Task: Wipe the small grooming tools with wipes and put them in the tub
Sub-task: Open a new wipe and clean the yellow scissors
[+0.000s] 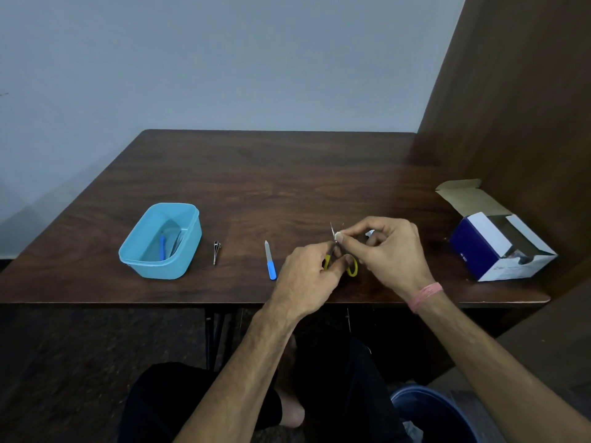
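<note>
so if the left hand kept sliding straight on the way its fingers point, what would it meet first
Probably the right hand, just past the yellow-handled scissors the left hand already grips; its fingers point up and right toward it. Depth between them is unclear.

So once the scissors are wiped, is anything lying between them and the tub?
Yes. The nail file and the clipper lie on the table between the scissors and the tub. Both are flat, so lifting over them should clear.
</note>
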